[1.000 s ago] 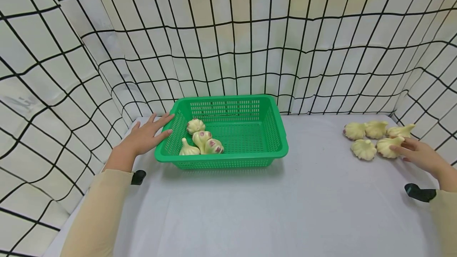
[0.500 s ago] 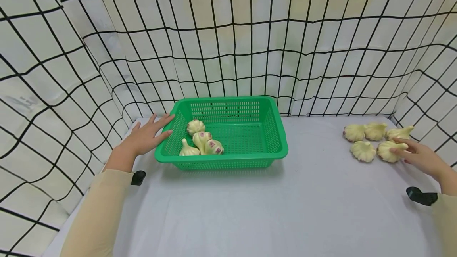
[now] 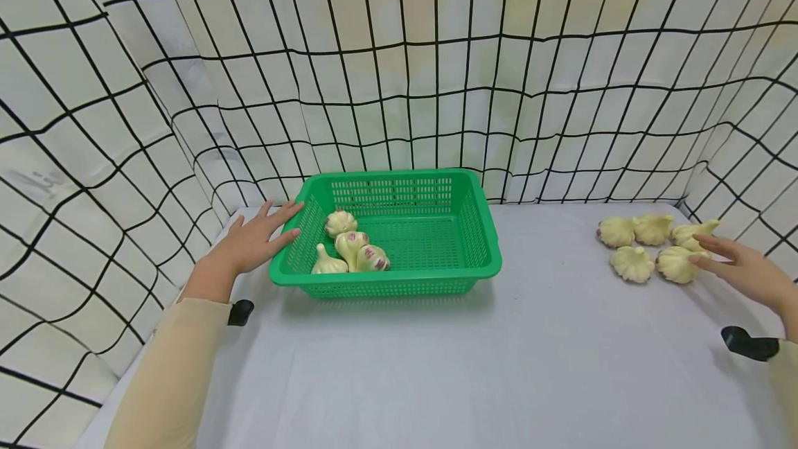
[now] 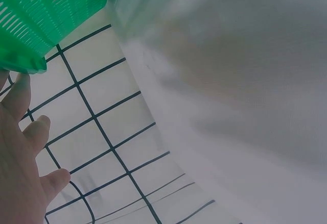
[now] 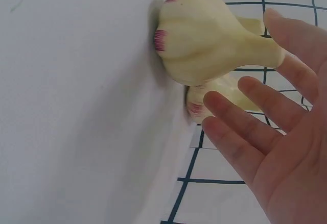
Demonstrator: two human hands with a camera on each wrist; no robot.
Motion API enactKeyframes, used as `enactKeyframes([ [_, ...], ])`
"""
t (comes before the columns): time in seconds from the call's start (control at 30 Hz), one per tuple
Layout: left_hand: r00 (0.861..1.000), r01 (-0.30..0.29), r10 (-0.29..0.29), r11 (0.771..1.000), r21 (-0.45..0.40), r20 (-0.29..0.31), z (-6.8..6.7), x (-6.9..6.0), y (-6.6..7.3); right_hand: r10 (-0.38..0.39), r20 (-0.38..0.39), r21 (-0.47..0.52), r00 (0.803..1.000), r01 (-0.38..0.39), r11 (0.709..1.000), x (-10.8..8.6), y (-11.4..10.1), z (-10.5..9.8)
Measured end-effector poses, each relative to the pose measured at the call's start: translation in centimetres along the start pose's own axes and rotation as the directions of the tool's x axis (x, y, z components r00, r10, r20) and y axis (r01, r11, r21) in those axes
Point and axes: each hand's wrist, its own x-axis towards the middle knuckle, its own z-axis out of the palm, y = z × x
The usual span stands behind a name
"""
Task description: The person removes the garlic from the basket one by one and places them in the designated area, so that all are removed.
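A green basket (image 3: 399,281) holds several garlic bulbs (image 3: 372,258) at its left end. My left hand (image 3: 248,241) rests with spread fingers on the basket's left rim; in the left wrist view the hand (image 4: 20,152) touches the rim (image 4: 25,67) from below. On the right of the table, several more bulbs (image 3: 632,264) lie in two rows. My right hand (image 3: 745,272) is at the front right bulb (image 3: 676,265), fingers extended. In the right wrist view the hand (image 5: 286,127) is beside the stem of the nearest bulb (image 5: 199,38), not curled round it.
A white cloth-covered table (image 3: 436,373) carries the basket and bulbs. White walls with black netting (image 3: 405,68) stand behind the table and at both sides. Dark wrist-mounted devices (image 3: 748,344) sit at both sleeves.
My right hand has loosened from the front right bulb and shifted slightly right, its fingers now straighter. The left hand and the basket have hardly moved.
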Motion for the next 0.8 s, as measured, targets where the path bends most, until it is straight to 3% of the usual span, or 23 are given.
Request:
enactKeyframes([
  [0.4,1.0,0.001,-0.001,1.0,0.0,-0.001,0.0,0.0,0.0,-0.014,-0.118,0.016,0.993,0.016,1.0,-0.5,-1.8,-0.8],
  [0.8,1.0,0.0,0.0,1.0,0.002,-0.002,0.0,0.0,0.0,-0.069,-0.122,-0.014,0.99,0.068,0.998,-0.8,-5.2,-2.1],
])
